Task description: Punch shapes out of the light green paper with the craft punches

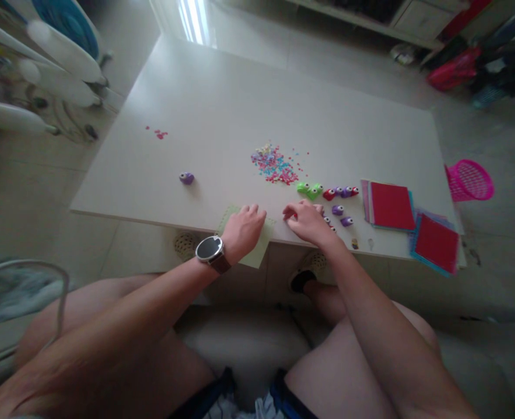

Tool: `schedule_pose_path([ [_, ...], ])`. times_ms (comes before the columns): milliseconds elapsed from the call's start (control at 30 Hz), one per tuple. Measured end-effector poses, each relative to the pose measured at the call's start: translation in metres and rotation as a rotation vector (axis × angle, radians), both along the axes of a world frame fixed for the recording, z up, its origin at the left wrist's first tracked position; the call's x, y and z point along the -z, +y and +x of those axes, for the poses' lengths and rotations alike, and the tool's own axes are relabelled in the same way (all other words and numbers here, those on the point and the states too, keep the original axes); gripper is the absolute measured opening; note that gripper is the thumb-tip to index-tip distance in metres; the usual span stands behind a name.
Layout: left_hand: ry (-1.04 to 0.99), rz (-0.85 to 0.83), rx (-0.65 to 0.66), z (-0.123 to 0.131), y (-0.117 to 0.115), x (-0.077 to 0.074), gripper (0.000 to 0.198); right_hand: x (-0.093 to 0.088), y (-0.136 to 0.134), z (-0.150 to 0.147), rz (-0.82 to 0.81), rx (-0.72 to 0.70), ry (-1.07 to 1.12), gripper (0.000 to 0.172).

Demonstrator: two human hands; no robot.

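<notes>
A pale green sheet of paper (255, 256) lies at the table's near edge and hangs partly over it, with small marks along its far border. My left hand (243, 230), with a watch on the wrist, lies palm down over this sheet, fingers stretched forward. Just to the right, my right hand (306, 221) rests low at the table with its fingers curled together; what they hold, if anything, is hidden. Beside it are several small craft punches: green ones (315, 191), a red one (329, 194) and purple ones (337, 210). Some are partly covered by that hand.
A heap of tiny coloured paper bits (277, 166) lies mid-table. Left of it are a lone purple punch (187, 178) and a few red bits (161, 135). Stacks of coloured paper (392, 205) lie on the right, near a pink basket (471, 180) beyond the edge.
</notes>
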State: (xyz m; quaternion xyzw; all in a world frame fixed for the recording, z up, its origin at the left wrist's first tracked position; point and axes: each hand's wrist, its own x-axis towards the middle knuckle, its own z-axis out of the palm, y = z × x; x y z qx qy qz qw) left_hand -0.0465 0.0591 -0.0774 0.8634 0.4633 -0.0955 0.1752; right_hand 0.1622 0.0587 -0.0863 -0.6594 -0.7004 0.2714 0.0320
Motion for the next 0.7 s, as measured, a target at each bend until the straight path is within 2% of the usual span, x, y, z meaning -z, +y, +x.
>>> schedule_pose_path([
  [167, 0.007, -0.006, 0.001, 0.002, -0.001, -0.001, 0.026, 0.006, 0.001, 0.002, 0.179, 0.036, -0.005, 0.063],
  [300, 0.015, -0.007, 0.004, 0.003, -0.002, -0.003, 0.025, 0.006, 0.002, 0.0, 0.183, 0.06, -0.014, 0.054],
  [467, 0.017, -0.014, 0.015, 0.002, -0.002, -0.004, 0.024, -0.003, -0.002, -0.003, 0.159, -0.003, -0.1, 0.04],
  [567, -0.003, -0.023, 0.032, 0.001, -0.003, -0.004, 0.022, -0.01, -0.005, -0.006, 0.104, -0.061, -0.13, 0.029],
  [700, -0.009, -0.043, 0.046, -0.004, -0.006, -0.005, 0.02, -0.016, -0.009, -0.015, -0.006, -0.098, -0.188, 0.026],
])
